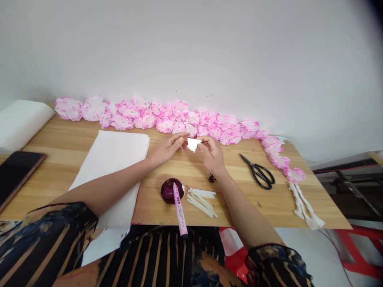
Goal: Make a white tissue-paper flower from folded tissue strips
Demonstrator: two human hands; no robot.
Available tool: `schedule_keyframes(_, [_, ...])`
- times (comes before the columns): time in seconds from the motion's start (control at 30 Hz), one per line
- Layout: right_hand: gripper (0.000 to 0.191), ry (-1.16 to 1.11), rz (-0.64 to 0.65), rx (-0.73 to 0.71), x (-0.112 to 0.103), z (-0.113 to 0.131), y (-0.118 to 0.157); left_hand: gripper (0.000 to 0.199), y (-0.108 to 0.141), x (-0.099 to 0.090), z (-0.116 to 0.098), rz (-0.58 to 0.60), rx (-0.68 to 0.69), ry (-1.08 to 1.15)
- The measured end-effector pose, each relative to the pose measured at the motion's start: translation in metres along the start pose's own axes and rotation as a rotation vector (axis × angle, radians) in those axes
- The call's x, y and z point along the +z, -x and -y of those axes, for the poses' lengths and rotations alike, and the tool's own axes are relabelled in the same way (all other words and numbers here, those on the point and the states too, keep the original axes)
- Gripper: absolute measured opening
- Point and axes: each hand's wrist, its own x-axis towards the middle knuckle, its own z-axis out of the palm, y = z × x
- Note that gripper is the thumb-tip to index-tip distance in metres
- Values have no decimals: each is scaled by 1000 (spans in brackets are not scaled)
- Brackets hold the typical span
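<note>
A small piece of white paper (194, 144) is held up over the middle of the table. My right hand (213, 154) pinches its right side between thumb and fingers. At its left edge is my left hand (171, 148), with thumb and fingers closed together against the paper. Behind both hands runs a long row of pink and white paper flowers (170, 119). Nearer to me, a pink marker (180, 209) rests across a dark purple round dish (168, 192). Several white sticks (202, 201) lie to the right of the dish.
White paper sheets (119, 153) are stacked under my left forearm. Black scissors (257, 171) lie on the right, near twisted white strips (303, 207). A phone (19, 173) and a white roll (24, 121) are at the far left. Red stools (359, 249) stand below the table (326, 199).
</note>
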Motion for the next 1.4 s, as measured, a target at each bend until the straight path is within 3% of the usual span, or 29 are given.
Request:
schedule_keyframes(0.17, [25,66,67,-11,0,-1,1,67,-2,-4,7,-55,-9,5])
schedule_keyframes(0.33, [23,151,82,-84,1,0,1,67,-2,-1,8,3,44,37])
schedule_keyframes(0.47, [25,207,81,-75,3,-3,2,64,0,4,4,22,135,-182])
schedule_keyframes(0.57, [24,228,71,-106,3,-5,3,52,1,5,3,-10,203,-350])
schedule_keyframes(0.73, [23,259,67,-171,2,-6,3,36,1,4,4,-55,217,-474])
schedule_keyframes(1.07, [20,299,74,-201,0,-6,1,21,0,3,0,-74,235,-497])
schedule_keyframes(1.4, [17,381,128,-260,-4,-6,-1,28,-1,3,2,-60,182,-386])
